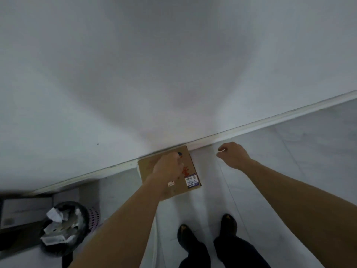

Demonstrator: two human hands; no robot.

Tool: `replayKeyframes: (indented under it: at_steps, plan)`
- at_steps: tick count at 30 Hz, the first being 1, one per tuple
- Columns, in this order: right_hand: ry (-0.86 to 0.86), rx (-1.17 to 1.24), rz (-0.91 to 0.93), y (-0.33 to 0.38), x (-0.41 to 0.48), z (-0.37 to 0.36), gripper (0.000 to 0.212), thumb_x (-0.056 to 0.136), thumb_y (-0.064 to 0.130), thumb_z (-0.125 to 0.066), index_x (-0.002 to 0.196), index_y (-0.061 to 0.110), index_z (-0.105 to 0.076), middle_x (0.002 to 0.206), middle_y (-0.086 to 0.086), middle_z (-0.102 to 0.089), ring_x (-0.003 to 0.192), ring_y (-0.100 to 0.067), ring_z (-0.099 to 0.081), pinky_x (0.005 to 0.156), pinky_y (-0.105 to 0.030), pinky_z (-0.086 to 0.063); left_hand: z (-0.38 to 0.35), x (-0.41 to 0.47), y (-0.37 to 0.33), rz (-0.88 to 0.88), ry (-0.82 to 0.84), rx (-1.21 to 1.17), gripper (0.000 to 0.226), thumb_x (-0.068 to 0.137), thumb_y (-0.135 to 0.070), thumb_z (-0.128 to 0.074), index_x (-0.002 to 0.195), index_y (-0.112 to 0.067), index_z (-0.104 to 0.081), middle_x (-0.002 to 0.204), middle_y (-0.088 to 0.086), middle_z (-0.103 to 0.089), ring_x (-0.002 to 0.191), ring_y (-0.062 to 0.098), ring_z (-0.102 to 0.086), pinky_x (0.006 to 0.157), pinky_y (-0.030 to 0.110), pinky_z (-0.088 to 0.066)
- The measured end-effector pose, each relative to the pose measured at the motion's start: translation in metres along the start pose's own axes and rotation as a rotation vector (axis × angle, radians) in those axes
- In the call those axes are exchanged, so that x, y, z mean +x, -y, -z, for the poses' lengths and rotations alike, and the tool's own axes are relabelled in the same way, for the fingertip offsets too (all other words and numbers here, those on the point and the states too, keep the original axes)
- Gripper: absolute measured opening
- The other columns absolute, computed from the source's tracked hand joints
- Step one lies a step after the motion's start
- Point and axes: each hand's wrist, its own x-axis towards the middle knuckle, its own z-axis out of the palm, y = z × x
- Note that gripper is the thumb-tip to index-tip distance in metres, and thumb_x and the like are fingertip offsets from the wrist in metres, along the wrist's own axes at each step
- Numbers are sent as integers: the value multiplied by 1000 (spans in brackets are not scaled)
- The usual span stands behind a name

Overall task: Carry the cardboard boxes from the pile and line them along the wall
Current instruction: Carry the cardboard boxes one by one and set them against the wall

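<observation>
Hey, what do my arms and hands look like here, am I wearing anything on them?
The left hand and right hand wear no gloves; no ring, watch or band shows. The left arm and right arm are bare, with no sleeve in view.

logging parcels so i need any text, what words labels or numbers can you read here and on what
No text here is legible enough to quote.
On the cardboard box, the white and blue label: print and code too blurred to read.
On the box top, the red marks: blurred, partly under the left hand.
Near the wrist, the small white sticker: too small to read.
</observation>
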Motion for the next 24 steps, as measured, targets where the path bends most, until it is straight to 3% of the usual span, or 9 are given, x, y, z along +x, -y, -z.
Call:
replayKeyframes:
  at_steps: [5,11,19,24]
  plan:
    - [-156,20,32,-24,-43,121,32,88,31,-63,118,22,-68,112,-2,-69,104,-21,-62,92,-32,-48,72,-20,-130,-193,-83,169,40,99,-31,-49,136,-14,-50,134,11,-56,118,27,-54,95,35,-44]
    - [-384,-13,39,-107,-91,283,31,89,36,-63,117,25,-67,113,3,-69,107,-20,-61,93,-35,-49,113,-53,-308,-425,-222,370,40,98,-33,-51,135,-17,-51,128,10,-60,116,27,-56,94,36,-45]
    - [-697,-22,-71,-277,-204,498,29,88,36,-63,116,27,-68,115,4,-68,111,-21,-60,94,-36,-49,80,-116,-573,-725,-352,453,36,97,-35,-52,130,-20,-54,118,4,-64,111,23,-58,94,36,-47]
    - [-853,-25,-173,-377,-274,586,33,90,36,-64,121,25,-66,118,1,-68,109,-22,-61,94,-37,-50,40,-155,-719,-923,-399,564,37,98,-34,-52,131,-20,-53,118,3,-64,110,23,-58,92,35,-47]
